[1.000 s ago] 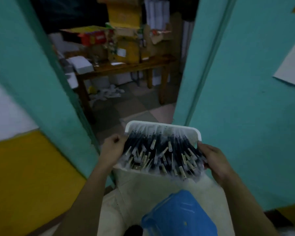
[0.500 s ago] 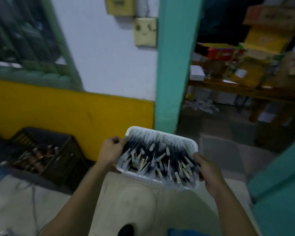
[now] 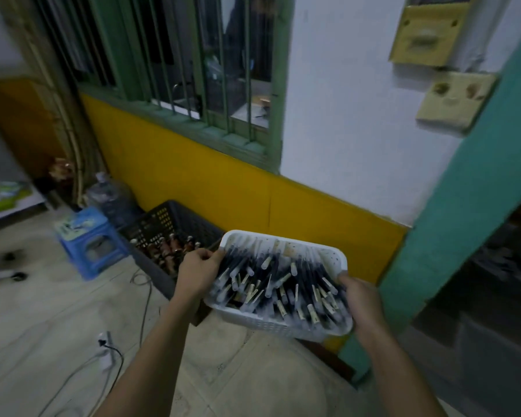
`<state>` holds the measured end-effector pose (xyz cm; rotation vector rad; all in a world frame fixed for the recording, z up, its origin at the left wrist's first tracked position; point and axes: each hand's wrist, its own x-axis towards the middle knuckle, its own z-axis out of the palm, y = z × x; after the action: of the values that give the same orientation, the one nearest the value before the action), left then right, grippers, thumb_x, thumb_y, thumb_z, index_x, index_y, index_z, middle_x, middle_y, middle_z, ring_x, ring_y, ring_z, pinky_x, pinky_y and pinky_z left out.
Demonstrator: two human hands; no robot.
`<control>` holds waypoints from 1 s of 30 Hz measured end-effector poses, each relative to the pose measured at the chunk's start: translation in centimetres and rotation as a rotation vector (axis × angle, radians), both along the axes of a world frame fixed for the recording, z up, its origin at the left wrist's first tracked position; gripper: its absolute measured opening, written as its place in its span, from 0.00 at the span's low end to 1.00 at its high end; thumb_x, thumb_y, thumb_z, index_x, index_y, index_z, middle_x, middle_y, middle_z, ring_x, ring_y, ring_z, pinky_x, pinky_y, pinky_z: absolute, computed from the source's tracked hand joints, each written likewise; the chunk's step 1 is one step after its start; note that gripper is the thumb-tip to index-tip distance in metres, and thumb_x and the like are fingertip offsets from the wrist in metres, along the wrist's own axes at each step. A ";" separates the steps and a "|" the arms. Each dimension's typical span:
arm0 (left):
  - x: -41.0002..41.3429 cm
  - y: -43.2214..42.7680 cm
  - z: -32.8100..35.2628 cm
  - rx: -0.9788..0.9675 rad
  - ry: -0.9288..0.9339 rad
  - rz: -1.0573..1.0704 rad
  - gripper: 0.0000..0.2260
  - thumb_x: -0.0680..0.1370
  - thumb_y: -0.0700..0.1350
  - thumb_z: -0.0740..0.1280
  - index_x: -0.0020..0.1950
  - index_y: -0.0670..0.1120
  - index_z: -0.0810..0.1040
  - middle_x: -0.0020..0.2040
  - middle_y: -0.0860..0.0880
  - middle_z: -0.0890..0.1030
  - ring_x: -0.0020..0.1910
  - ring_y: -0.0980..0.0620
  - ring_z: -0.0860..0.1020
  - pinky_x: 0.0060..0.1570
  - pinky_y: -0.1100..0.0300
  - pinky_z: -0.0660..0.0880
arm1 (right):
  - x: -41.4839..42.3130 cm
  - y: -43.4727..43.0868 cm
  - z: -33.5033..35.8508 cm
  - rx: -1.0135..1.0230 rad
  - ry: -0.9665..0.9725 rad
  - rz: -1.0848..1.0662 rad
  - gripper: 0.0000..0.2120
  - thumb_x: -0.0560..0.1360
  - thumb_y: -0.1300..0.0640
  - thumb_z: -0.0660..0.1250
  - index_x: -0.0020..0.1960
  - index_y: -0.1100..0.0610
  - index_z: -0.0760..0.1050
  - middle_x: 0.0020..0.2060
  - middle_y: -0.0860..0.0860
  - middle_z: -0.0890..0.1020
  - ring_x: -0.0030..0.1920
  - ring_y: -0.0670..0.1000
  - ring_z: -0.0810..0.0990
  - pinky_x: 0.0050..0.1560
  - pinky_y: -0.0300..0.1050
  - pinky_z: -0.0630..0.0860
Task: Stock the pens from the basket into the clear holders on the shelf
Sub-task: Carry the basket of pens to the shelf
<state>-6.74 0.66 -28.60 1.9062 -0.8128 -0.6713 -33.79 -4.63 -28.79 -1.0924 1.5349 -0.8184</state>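
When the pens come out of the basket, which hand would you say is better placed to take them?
Left, probably: the left hand grips the basket rim with fingers right beside the pens, while the right hand holds the right side. No shelf shows.

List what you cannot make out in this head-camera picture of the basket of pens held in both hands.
- Shelf and clear holders: not in the head view, beyond the frame.
- Pens: heaped and overlapping in the basket; number untellable.
- How the left hand and right hand grip beneath the basket: hidden by its walls.
- Bottles in the black crate: partly behind the left hand; labels too small.
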 end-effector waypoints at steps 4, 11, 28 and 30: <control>5.2 -1.8 -0.2 0.008 0.011 0.054 0.21 0.79 0.54 0.65 0.38 0.37 0.75 0.34 0.37 0.76 0.33 0.46 0.74 0.33 0.57 0.67 | 5.4 -2.8 -0.1 -0.008 0.028 0.071 0.15 0.79 0.51 0.63 0.42 0.61 0.80 0.36 0.55 0.85 0.39 0.56 0.84 0.44 0.54 0.79; 14.6 -4.8 -1.4 0.017 0.010 0.119 0.21 0.79 0.54 0.64 0.41 0.36 0.78 0.35 0.41 0.79 0.34 0.47 0.76 0.35 0.57 0.70 | 15.2 -7.8 0.3 -0.046 0.059 0.134 0.16 0.81 0.51 0.61 0.42 0.60 0.78 0.37 0.56 0.84 0.37 0.54 0.83 0.35 0.44 0.74; 33.2 -1.2 -4.7 0.108 0.071 0.588 0.19 0.76 0.56 0.67 0.34 0.43 0.79 0.31 0.48 0.80 0.33 0.50 0.76 0.35 0.58 0.69 | 40.5 -17.2 -1.8 0.045 0.168 0.768 0.15 0.81 0.48 0.61 0.49 0.57 0.80 0.42 0.54 0.86 0.44 0.53 0.84 0.44 0.47 0.78; 35.1 -0.9 -4.6 0.116 0.083 0.658 0.19 0.76 0.56 0.67 0.34 0.42 0.80 0.31 0.48 0.81 0.32 0.49 0.76 0.37 0.58 0.70 | 44.1 -18.8 -2.6 0.043 0.160 0.833 0.15 0.81 0.48 0.61 0.48 0.57 0.80 0.41 0.53 0.86 0.44 0.53 0.84 0.47 0.49 0.79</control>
<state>28.31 -0.26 -33.24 2.0704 -0.0666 -0.3850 10.30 -23.41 -31.41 -1.6170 1.0469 -0.1238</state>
